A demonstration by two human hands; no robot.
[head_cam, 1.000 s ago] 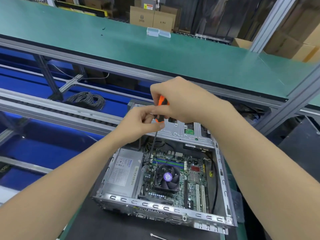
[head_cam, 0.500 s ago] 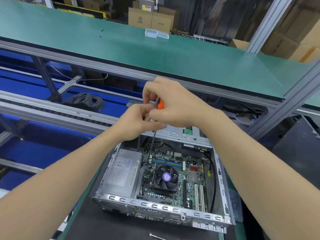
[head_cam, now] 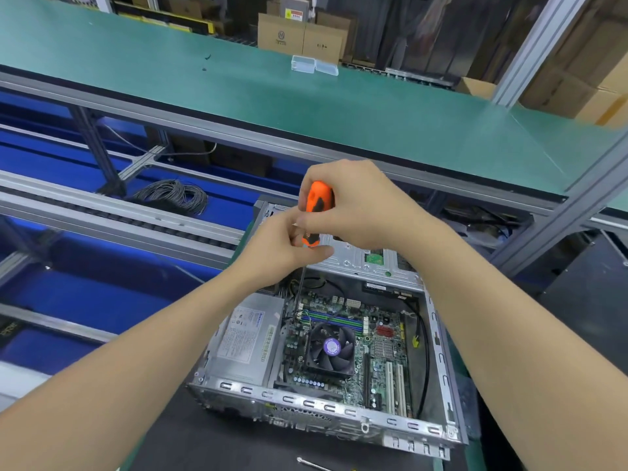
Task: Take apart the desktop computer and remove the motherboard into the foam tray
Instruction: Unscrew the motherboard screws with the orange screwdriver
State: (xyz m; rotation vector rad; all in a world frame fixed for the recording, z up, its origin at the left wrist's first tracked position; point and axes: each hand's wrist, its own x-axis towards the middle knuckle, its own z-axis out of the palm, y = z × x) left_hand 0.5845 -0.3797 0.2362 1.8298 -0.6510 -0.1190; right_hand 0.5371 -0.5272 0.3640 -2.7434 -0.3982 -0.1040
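Head view, two limbs in frame. The left hand point(head_cam: 282, 246) and the right hand point(head_cam: 356, 205) are both showing bare, with plain skin across backs, knuckles and fingers. The left forearm point(head_cam: 153, 351) is showing bare from the wrist to the lower left corner and is looking much broader toward the frame edge under the wide-angle lens. The right forearm point(head_cam: 492, 317) is likewise showing bare from the wrist to the lower right edge. Both wrists are reading as plain skin. One short fingernail point(head_cam: 295, 225) is catching light where the hands meet; which hand it belongs to cannot be told. The upper arms are falling outside the frame, so clothing there is not being recorded.
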